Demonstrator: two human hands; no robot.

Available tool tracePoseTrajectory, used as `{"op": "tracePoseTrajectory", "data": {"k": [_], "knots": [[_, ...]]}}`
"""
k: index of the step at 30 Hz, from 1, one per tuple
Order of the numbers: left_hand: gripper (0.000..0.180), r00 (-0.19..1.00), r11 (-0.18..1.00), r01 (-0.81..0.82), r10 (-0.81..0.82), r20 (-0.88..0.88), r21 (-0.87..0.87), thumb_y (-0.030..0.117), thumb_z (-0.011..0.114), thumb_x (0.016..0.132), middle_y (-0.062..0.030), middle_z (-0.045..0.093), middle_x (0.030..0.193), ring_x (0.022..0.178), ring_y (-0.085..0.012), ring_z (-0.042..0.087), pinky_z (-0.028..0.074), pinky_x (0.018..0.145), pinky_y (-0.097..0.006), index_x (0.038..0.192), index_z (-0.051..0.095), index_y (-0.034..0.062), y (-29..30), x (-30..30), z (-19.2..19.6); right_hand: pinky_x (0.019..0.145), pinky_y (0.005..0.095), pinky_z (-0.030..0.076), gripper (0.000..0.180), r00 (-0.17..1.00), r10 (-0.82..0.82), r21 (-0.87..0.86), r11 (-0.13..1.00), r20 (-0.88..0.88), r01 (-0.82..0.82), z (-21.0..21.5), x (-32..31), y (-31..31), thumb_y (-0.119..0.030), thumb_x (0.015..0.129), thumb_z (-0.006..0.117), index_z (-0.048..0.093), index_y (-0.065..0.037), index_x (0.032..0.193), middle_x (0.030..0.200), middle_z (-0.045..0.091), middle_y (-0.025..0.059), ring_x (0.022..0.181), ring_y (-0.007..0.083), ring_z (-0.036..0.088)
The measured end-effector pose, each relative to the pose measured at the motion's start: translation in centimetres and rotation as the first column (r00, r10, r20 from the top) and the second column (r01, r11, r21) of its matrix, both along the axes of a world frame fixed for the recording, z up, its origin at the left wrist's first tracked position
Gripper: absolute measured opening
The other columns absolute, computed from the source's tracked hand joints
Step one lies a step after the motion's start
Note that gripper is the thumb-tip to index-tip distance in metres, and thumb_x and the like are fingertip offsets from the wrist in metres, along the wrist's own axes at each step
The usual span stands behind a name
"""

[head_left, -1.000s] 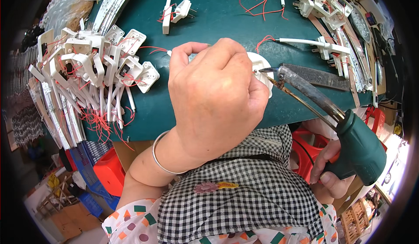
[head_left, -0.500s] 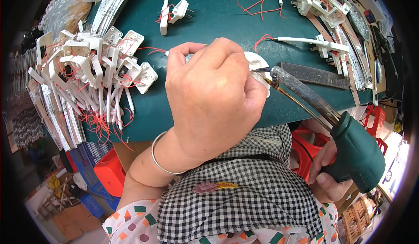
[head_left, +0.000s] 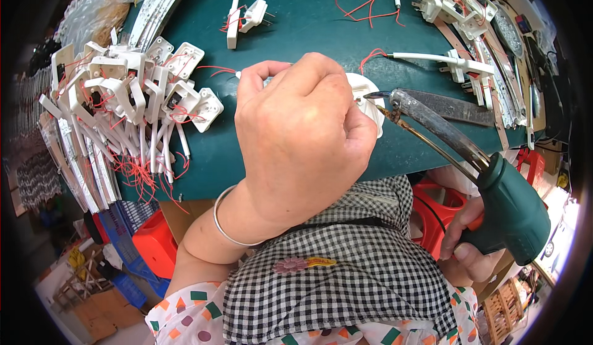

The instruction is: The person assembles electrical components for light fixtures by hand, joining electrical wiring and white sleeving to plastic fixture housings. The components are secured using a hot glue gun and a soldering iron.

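Observation:
My left hand (head_left: 302, 138), a bangle on its wrist, curls closed over a white plastic housing (head_left: 372, 113). Most of that part is hidden under the fingers; its rounded end shows to the right of my thumb. Two thin red wires (head_left: 217, 70) come out on the left side. In my right hand (head_left: 472, 243) is a green pistol-grip soldering gun (head_left: 514, 212), held low at the right. Its dark tip points left and reaches the housing's rounded end; whether it touches cannot be made out. A thinner brass-coloured tube runs below the barrel.
On the green table, a heap of white housings (head_left: 123, 92) with red wires lies left. A dark flat bar (head_left: 445, 107) rests behind the soldering tip. A white tube with a plug (head_left: 432, 59) lies beyond it. More white parts (head_left: 454, 2) pile up at the far right.
The soldering gun and my right hand have shifted slightly to the right, drawing the tip a little back from my left thumb. My left hand has barely moved.

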State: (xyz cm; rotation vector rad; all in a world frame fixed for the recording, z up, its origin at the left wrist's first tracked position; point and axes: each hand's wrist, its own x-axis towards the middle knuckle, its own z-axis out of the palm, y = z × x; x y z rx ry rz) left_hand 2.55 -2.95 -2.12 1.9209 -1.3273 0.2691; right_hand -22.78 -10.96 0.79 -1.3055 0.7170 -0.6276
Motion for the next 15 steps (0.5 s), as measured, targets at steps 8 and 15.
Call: {"op": "tracePoseTrajectory", "data": {"k": [8, 15], "knots": [[0.014, 0.998, 1.0, 0.013, -0.014, -0.055, -0.013, -0.004, 0.064, 0.055, -0.0026, 0.063, 0.072, 0.049, -0.0143, 0.05, 0.041, 0.06, -0.028, 0.06, 0.055, 0.0052, 0.0, 0.1, 0.0, 0.033, 0.0225, 0.044, 0.046, 0.994, 0.087, -0.017, 0.996, 0.06, -0.086, -1.1, -0.7, -0.5, -0.01, 0.065, 0.071, 0.046, 0.012, 0.097, 0.06, 0.052, 0.0131, 0.036, 0.0162, 0.049], [0.014, 0.999, 1.0, 0.022, -0.023, -0.046, -0.019, -0.004, 0.064, 0.055, -0.003, 0.063, 0.071, 0.05, -0.0148, 0.052, 0.042, 0.061, -0.028, 0.06, 0.055, 0.0053, -0.1, 0.0, 0.2, 0.033, 0.0228, 0.044, 0.065, 0.995, 0.016, 0.033, 0.999, 0.101, -0.019, -0.1, -1.2, -0.8, -0.011, 0.068, 0.071, 0.035, 0.014, 0.116, 0.061, 0.052, 0.0108, 0.037, 0.0155, 0.049]]}}
